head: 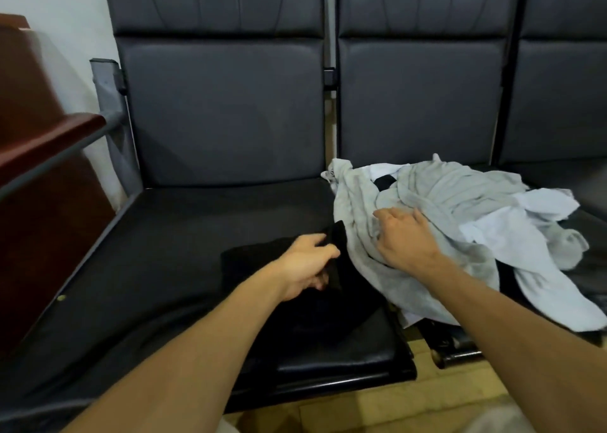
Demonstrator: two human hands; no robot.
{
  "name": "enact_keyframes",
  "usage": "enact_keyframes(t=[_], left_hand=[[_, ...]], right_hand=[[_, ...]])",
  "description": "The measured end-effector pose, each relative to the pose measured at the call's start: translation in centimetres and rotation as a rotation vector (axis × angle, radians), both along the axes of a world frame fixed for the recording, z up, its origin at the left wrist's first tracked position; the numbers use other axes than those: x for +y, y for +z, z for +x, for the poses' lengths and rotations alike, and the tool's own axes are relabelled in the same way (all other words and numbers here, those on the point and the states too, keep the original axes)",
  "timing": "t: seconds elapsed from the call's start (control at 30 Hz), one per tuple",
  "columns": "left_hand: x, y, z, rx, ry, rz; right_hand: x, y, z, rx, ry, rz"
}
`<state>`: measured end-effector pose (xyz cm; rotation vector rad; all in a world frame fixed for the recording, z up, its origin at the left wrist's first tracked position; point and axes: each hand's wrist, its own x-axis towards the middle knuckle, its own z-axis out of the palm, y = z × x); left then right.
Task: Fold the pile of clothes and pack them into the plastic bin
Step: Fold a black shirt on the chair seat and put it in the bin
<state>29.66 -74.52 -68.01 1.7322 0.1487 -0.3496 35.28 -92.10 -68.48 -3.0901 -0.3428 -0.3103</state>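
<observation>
seat (164,252): left hand (303,265) pinches black garment (328,307)

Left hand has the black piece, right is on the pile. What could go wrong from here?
The black garment that the left hand grips runs under the grey garment; pulling may drag it along, though the right hand presses on it. The white garment overhangs the seat edge and might slide off.
</observation>
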Motion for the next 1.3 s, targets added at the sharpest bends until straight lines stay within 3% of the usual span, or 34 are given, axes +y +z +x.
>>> enact_keyframes(t=[0.1,0.2,0.3,0.47,0.67,0.8,0.9,0.97,1.03,1.17,1.3], left_hand=[[-0.6,-1.4,-0.4,0.091,-0.289,0.100],[0.7,-1.2,-0.2,-0.162,-0.192,0.261],[3.7,-1.4,-0.8,-0.400,-0.212,0.712],[7.8,-2.3,-3.8,-0.188,-0.523,0.973],[12.8,-1.7,-6.4,-0.161,-0.492,1.201],[17.0,-0.9,-8.3,-0.118,-0.469,1.282],[18.7,-0.7,-9.2,-0.161,-0.428,1.125],[19.6,-0.5,-9.3,-0.230,-0.232,0.984],[21.2,-0.5,-9.1,-0.282,0.023,0.985],[24.1,-1.7,-9.3,-0.074,0.282,1.080],[24.7,-2.5,-9.4,0.103,0.187,1.243]], right_hand=[[0.7,0.1,-0.1,-0.024,0.027,-0.017],[1.5,0.7,-0.3,-0.076,0.085,0.077],[2.4,1.2,-1.0,-0.088,0.129,0.258],[4.1,1.6,-2.0,0.030,0.122,0.408],[6.1,1.6,-3.2,0.239,0.133,0.276],[8.9,1.3,-4.9,0.523,0.286,0.094],[11.4,0.7,-5.2,0.579,0.285,0.045],[12.7,0.5,-5.2,0.561,0.248,0.045],[13.5,0.3,-5.2,0.561,0.206,0.026],[15.5,-0.4,-5.4,0.549,0.117,0.001],[17.5,-1.1,-5.7,0.557,0.045,-0.009]])
